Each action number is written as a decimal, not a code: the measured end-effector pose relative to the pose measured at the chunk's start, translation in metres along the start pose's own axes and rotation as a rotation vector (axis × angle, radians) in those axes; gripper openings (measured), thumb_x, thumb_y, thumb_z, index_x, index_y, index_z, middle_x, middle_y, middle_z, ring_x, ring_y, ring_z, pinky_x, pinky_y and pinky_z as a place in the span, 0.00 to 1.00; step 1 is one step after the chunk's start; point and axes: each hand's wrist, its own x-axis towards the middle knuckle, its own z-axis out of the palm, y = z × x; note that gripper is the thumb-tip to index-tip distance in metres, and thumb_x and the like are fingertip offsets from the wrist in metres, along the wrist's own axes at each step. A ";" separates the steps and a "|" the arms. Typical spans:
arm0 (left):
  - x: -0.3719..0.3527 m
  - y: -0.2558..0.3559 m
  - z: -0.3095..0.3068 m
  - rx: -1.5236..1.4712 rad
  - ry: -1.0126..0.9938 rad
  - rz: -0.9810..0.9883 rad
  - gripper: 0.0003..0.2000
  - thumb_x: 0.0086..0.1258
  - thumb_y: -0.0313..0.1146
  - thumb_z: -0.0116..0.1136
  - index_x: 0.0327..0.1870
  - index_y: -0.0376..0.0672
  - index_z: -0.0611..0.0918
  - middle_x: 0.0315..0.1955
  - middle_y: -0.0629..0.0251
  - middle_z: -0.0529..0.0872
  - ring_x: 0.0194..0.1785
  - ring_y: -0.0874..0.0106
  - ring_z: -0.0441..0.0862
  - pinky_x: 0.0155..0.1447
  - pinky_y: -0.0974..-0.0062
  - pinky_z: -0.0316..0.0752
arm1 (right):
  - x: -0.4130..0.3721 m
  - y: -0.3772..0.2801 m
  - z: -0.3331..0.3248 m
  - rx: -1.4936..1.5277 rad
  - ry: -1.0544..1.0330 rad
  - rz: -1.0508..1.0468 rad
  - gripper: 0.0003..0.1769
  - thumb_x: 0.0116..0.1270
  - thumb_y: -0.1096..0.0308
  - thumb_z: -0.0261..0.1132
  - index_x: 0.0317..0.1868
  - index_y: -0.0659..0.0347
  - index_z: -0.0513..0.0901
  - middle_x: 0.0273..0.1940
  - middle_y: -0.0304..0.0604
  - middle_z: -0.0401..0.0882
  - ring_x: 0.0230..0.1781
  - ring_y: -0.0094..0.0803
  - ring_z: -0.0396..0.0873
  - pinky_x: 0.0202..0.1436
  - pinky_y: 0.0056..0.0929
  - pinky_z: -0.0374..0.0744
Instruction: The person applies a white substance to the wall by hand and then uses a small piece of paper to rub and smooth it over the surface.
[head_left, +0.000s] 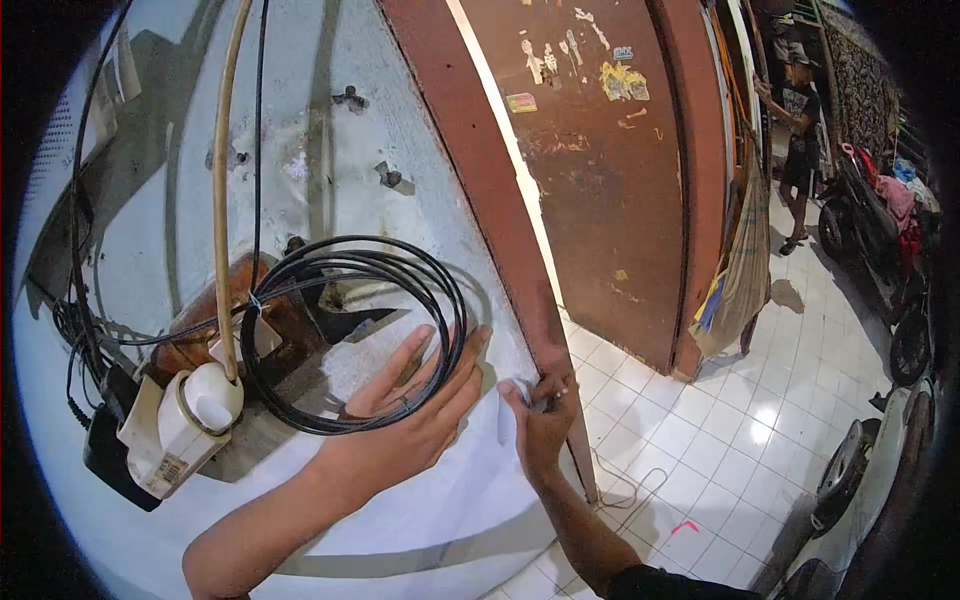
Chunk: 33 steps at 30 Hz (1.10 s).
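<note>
A coil of black cable (445,285) hangs against the pale wall, bound by a small tie at its left side. My left hand (420,415) lies behind the coil's lower right part, fingers spread, with strands of cable crossing in front of them. To its right, beside the brown door frame, my right hand (545,420) has its fingers drawn together; whatever lies between them is too small to make out. A white device (190,420) with a rounded knob sits left of the coil, with a beige cable (223,200) running up from it.
Tangled black wires (85,330) hang at the far left. Dark wall fittings (390,175) stick out above the coil. A worn brown door (610,190) stands right of the frame. Farther off, a person (800,125) stands on the tiled floor (720,440) near parked motorcycles (870,235).
</note>
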 end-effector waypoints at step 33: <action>-0.003 0.004 -0.016 -0.166 0.142 -0.196 0.35 0.67 0.50 0.57 0.69 0.34 0.69 0.70 0.53 0.69 0.72 0.60 0.66 0.77 0.64 0.57 | -0.097 0.146 -0.520 -1.127 -0.724 -0.200 0.23 0.54 0.43 0.75 0.38 0.54 0.86 0.40 0.52 0.82 0.42 0.50 0.78 0.45 0.46 0.77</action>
